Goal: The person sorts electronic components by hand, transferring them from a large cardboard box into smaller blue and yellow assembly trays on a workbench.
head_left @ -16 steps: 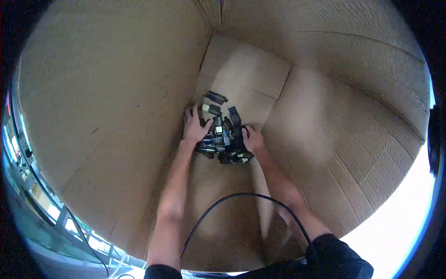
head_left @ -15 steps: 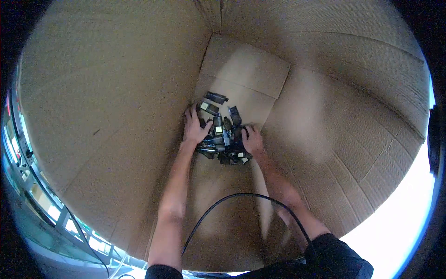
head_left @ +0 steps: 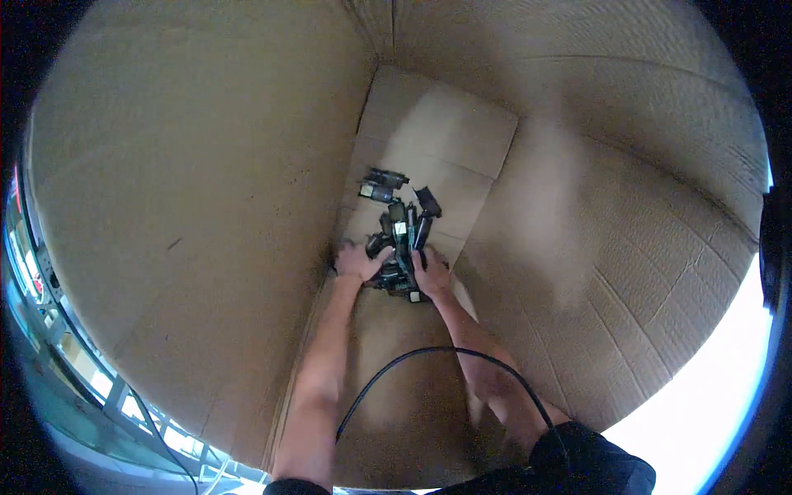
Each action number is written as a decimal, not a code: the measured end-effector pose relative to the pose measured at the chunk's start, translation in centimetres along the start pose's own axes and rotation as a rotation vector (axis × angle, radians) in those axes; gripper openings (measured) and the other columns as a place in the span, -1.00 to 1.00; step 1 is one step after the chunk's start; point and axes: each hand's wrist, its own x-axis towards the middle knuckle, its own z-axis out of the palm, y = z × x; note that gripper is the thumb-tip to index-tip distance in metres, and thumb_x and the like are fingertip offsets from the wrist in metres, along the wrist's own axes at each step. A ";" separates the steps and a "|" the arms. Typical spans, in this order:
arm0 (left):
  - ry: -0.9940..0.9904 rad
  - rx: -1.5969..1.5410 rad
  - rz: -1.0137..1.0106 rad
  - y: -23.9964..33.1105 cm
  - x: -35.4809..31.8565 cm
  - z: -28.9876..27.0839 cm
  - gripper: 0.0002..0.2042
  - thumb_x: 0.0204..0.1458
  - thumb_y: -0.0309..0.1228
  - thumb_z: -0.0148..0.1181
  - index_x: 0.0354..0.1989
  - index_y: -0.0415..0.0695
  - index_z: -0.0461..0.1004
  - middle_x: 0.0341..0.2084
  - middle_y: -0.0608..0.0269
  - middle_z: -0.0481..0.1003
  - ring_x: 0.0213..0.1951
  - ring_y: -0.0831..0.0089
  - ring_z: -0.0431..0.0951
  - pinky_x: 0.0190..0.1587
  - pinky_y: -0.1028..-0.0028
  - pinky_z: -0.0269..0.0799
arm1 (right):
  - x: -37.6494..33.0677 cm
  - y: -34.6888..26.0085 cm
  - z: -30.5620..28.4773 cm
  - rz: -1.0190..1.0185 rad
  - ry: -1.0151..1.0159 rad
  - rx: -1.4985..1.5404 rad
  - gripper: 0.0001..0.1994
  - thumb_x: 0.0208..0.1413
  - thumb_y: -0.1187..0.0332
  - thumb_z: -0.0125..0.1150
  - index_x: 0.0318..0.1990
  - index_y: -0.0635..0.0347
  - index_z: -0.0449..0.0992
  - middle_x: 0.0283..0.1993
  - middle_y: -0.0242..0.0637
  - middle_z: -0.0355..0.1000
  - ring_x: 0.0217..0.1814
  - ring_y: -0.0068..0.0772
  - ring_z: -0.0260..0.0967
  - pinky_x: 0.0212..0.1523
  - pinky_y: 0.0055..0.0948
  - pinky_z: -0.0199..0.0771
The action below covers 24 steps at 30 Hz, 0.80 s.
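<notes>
A pile of small dark oblong pieces [head_left: 402,228], several with pale label patches, lies on the box floor; their exact kind is too small to make out. My left hand [head_left: 357,261] rests at the pile's left edge beside the cardboard wall, its thumb spread toward the pieces. On the near right side, my right hand [head_left: 431,275] touches the pile with its thumb and fingers apart. Between the hands, pieces lie crossed over one another, and some are partly hidden under the palms. A dark piece [head_left: 428,202] sits at the far right of the heap.
Tall walls of a large cardboard box [head_left: 206,206] surround both arms. A black cable [head_left: 445,350] arches across the view above the forearms. Past the box rim at the left, frames and another cable [head_left: 157,433] show.
Both hands have come nearer to me and closer together, the left one moving most. The pieces between them have shifted into a narrower, longer heap.
</notes>
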 end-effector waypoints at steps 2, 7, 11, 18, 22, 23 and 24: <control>0.032 -0.076 -0.031 -1.7 -0.3 2.0 0.01 -0.05 0.51 -0.09 0.43 -0.05 0.14 0.36 -0.19 0.16 0.36 -0.19 0.18 0.40 0.07 0.09 | -1.4 -1.3 1.3 0.066 -0.098 0.171 -0.42 0.33 -0.17 -0.14 0.20 0.14 0.36 0.13 0.12 0.43 0.19 0.29 0.34 0.22 0.03 0.30; -0.038 -0.608 -0.042 -4.1 -0.2 3.3 -0.11 0.07 0.42 -0.12 0.41 -0.03 0.22 0.36 -0.07 0.21 0.33 0.04 0.29 0.37 0.19 0.12 | -1.3 -4.3 3.0 0.041 -0.301 0.723 -0.16 0.22 -0.36 -0.11 0.39 0.18 0.22 0.35 0.10 0.28 0.41 0.08 0.21 0.41 -0.13 0.11; -0.276 -1.188 -0.287 1.6 -3.6 3.9 -0.23 0.15 0.34 -0.13 0.40 0.08 0.19 0.28 0.09 0.31 0.20 0.09 0.41 0.11 -0.05 0.38 | -0.5 -2.8 0.8 0.117 -0.185 0.767 -0.24 0.25 -0.25 0.00 0.33 0.26 0.29 0.29 0.04 0.35 0.36 -0.06 0.27 0.36 -0.25 0.16; 0.019 -1.249 -0.162 4.7 -13.4 -2.3 -0.33 0.19 0.26 -0.09 0.33 0.07 0.26 0.20 0.10 0.37 0.11 0.11 0.46 -0.12 0.00 0.52 | -6.8 -11.8 -10.4 -0.111 -0.149 0.760 -0.34 0.28 -0.16 0.02 0.26 0.25 0.35 0.16 0.04 0.44 0.24 -0.08 0.37 0.28 -0.23 0.24; 0.147 -1.254 0.014 8.0 -22.0 -8.9 -0.34 0.23 0.18 -0.05 0.17 -0.23 0.37 -0.08 0.07 0.53 -0.12 0.22 0.58 -0.21 0.13 0.54 | -12.6 -17.4 -19.9 -0.107 -0.123 0.754 -0.36 0.30 -0.14 0.01 0.28 0.23 0.32 0.18 0.00 0.42 0.27 -0.14 0.34 0.30 -0.26 0.22; 0.162 -1.290 0.015 9.3 -25.8 -11.4 -0.38 0.25 0.13 -0.04 0.14 -0.24 0.39 -0.13 0.10 0.55 -0.14 0.27 0.58 -0.19 0.19 0.53 | -14.3 -19.4 -21.9 -0.106 -0.079 0.743 -0.38 0.31 -0.13 0.00 0.27 0.21 0.33 0.17 -0.03 0.44 0.25 -0.17 0.35 0.29 -0.27 0.23; 0.297 -1.260 0.189 9.5 -27.3 -11.4 -0.44 0.28 0.07 -0.04 0.11 -0.23 0.42 -0.16 0.13 0.55 -0.15 0.31 0.57 -0.14 0.26 0.51 | -16.6 -20.8 -23.9 -0.195 -0.040 0.834 -0.42 0.31 -0.12 0.02 0.22 0.19 0.37 0.10 -0.10 0.47 0.18 -0.24 0.38 0.24 -0.29 0.27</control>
